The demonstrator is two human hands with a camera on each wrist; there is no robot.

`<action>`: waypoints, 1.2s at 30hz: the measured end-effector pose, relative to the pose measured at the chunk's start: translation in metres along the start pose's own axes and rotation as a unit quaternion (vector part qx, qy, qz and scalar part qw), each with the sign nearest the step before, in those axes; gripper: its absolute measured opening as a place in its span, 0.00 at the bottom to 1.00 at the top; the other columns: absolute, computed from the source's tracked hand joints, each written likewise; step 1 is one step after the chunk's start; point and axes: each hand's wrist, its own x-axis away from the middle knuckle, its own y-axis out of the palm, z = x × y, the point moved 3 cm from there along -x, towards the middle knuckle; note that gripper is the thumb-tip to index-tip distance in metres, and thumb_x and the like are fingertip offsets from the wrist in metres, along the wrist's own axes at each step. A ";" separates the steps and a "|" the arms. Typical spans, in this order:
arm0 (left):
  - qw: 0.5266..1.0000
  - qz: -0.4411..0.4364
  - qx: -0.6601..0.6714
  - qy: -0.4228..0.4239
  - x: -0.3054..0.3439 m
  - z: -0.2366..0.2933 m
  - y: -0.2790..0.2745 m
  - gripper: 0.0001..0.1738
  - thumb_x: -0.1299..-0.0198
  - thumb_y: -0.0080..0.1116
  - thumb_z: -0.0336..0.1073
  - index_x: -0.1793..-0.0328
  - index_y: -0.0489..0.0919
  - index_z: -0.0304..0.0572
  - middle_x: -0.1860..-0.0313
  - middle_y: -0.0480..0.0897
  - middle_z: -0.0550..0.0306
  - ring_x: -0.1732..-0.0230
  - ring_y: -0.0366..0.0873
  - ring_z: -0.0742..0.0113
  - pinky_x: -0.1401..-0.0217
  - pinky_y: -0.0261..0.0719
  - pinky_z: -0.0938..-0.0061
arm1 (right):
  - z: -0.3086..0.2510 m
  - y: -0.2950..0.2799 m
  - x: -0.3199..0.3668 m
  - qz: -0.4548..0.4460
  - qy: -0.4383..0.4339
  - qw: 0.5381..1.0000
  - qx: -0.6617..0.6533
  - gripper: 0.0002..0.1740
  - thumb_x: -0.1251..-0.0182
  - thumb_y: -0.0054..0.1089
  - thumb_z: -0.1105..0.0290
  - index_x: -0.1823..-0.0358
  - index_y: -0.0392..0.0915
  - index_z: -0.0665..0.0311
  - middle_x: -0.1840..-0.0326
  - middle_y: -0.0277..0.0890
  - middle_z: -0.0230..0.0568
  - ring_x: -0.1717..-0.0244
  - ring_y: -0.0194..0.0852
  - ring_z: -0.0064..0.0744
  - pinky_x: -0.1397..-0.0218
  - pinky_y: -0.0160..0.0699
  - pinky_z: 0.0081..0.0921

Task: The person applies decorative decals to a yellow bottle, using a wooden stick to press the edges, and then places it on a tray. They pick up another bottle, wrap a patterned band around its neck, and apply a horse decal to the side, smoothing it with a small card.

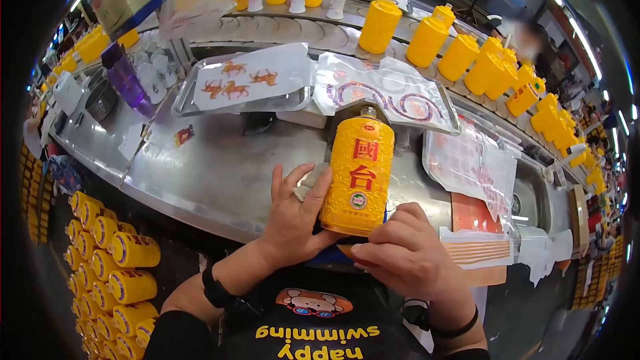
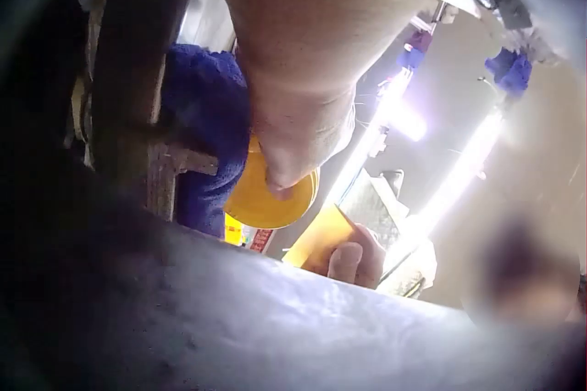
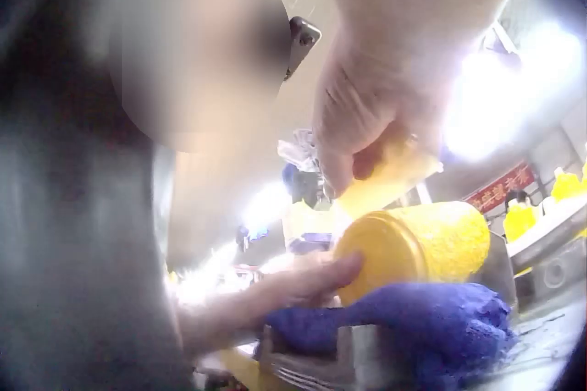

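L hand (image 1: 293,217): fingers loosely spread, one digit touching base of yellow bottle (image 1: 357,173), which lies on blue cloth (image 3: 431,318) at bench (image 1: 180,187) edge. R hand (image 1: 410,253) pinches orange strip (image 2: 321,233) nr base. Prob. strip-fitting step; next likely needs bottle steady, strip aligned.

Purple bottle (image 1: 123,72) — near a metal pot (image 1: 101,109)

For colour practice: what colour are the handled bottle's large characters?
The characters are red, clearest in the head view.
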 end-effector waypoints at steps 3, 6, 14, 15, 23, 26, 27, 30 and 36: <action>0.999 -0.005 -0.047 0.026 -0.006 0.009 -0.008 0.49 0.50 0.69 0.56 0.26 0.67 0.35 0.36 0.74 0.44 0.28 0.60 0.46 0.23 0.33 0.33 | 0.002 -0.007 -0.003 0.018 0.006 0.996 0.083 0.18 0.55 0.70 0.74 0.58 0.81 0.57 0.67 0.73 0.30 0.66 0.71 0.32 0.57 0.64 0.33; 0.998 0.003 -0.049 0.042 -0.010 0.012 -0.011 0.49 0.51 0.70 0.55 0.26 0.67 0.36 0.36 0.75 0.45 0.28 0.61 0.46 0.23 0.32 0.33 | -0.006 0.002 0.001 -0.057 -0.004 0.998 -0.038 0.17 0.54 0.70 0.74 0.59 0.82 0.56 0.67 0.72 0.29 0.66 0.71 0.32 0.57 0.63 0.32; 0.997 0.007 -0.057 0.047 -0.011 0.012 -0.011 0.49 0.51 0.69 0.56 0.26 0.68 0.36 0.39 0.77 0.44 0.29 0.63 0.47 0.23 0.32 0.32 | -0.008 0.002 -0.003 -0.051 -0.009 0.999 0.012 0.16 0.52 0.67 0.72 0.58 0.82 0.55 0.64 0.72 0.29 0.65 0.71 0.32 0.57 0.63 0.32; 0.998 0.006 -0.053 0.045 -0.010 0.013 -0.011 0.49 0.51 0.69 0.56 0.26 0.68 0.36 0.39 0.77 0.44 0.29 0.63 0.47 0.23 0.32 0.33 | -0.006 0.003 -0.002 -0.039 -0.003 0.998 0.052 0.17 0.52 0.68 0.72 0.58 0.82 0.55 0.64 0.72 0.29 0.65 0.71 0.32 0.57 0.63 0.32; 0.997 0.023 -0.050 0.045 -0.009 0.013 -0.011 0.46 0.48 0.69 0.56 0.28 0.70 0.33 0.40 0.76 0.39 0.31 0.66 0.43 0.22 0.36 0.35 | -0.002 -0.001 0.000 -0.015 0.029 0.999 0.011 0.15 0.52 0.74 0.70 0.60 0.83 0.56 0.69 0.72 0.28 0.67 0.71 0.32 0.60 0.63 0.32; 0.998 0.014 -0.041 0.035 -0.007 0.011 -0.009 0.46 0.46 0.68 0.57 0.28 0.69 0.32 0.40 0.75 0.39 0.31 0.65 0.43 0.22 0.36 0.35 | -0.002 -0.004 -0.006 -0.058 0.046 0.996 -0.053 0.12 0.48 0.73 0.71 0.61 0.82 0.57 0.68 0.75 0.31 0.65 0.74 0.33 0.60 0.66 0.33; 0.999 0.014 -0.042 0.030 -0.006 0.011 -0.008 0.46 0.46 0.67 0.58 0.28 0.69 0.32 0.40 0.76 0.39 0.31 0.65 0.44 0.22 0.36 0.35 | 0.002 -0.005 -0.006 -0.068 0.067 0.993 -0.075 0.12 0.47 0.72 0.71 0.61 0.82 0.57 0.68 0.75 0.33 0.65 0.74 0.34 0.59 0.66 0.33; 0.999 0.015 -0.043 0.023 -0.006 0.012 -0.007 0.47 0.45 0.66 0.60 0.28 0.69 0.32 0.41 0.76 0.39 0.31 0.64 0.46 0.23 0.35 0.35 | 0.036 -0.002 -0.008 -0.004 0.213 0.972 -0.103 0.06 0.41 0.68 0.74 0.63 0.81 0.63 0.70 0.76 0.40 0.70 0.75 0.37 0.66 0.72 0.31; 0.999 0.006 -0.040 0.021 -0.002 0.009 -0.005 0.48 0.44 0.65 0.61 0.28 0.68 0.30 0.40 0.75 0.38 0.30 0.63 0.45 0.24 0.37 0.34 | 0.038 0.018 0.011 0.128 0.290 0.942 -0.110 0.05 0.34 0.64 0.75 0.62 0.78 0.68 0.70 0.77 0.40 0.74 0.76 0.22 0.69 0.73 0.21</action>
